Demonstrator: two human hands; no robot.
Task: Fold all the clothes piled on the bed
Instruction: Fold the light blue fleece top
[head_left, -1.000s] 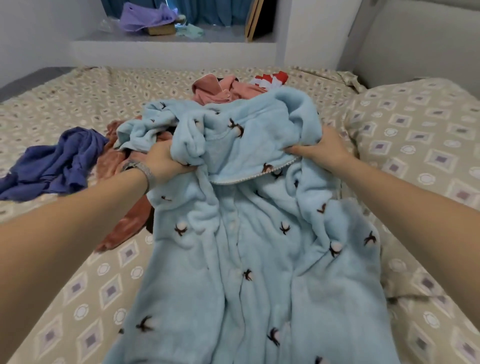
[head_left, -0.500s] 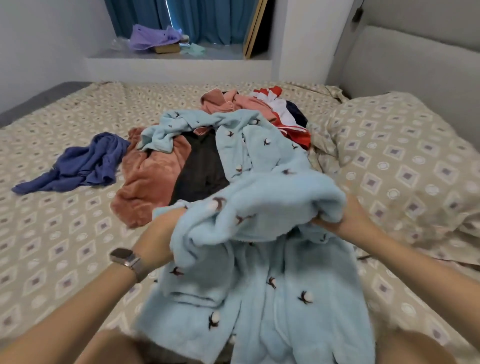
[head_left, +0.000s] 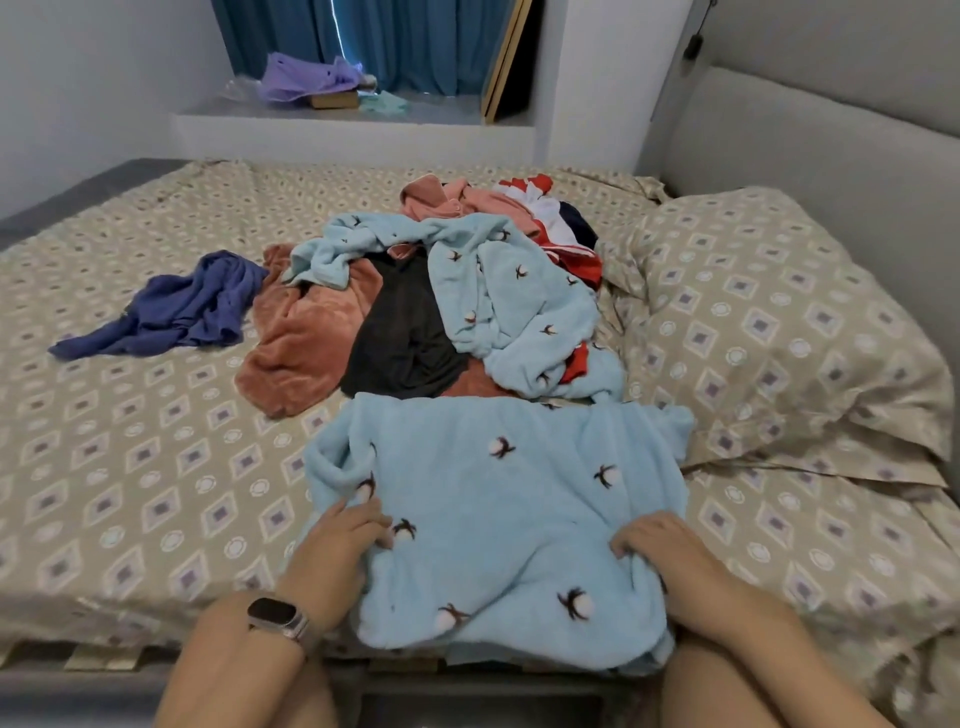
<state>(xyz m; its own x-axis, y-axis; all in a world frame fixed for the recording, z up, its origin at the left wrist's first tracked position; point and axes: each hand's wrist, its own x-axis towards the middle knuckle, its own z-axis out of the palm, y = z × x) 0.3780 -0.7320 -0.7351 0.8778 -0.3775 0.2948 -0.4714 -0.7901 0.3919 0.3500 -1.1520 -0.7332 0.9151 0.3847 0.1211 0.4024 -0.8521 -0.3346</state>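
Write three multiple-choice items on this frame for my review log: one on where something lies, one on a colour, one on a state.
1. Where does the navy blue garment lie?
A. alone, left of the pile
B. on the pillow
C. on the window ledge

2. What colour is the garment between the rust fleece garment and the crumpled light blue fleece garment?
A. white
B. dark grey
C. yellow

3. How is the light blue fleece piece under the hands?
A. hanging in the air
B. rolled into a ball
C. laid flat at the bed's near edge

Key: 1 A, it lies apart on the sheet; 2 B, the dark grey garment shows there; 3 C, the left hand and right hand rest on its near corners.
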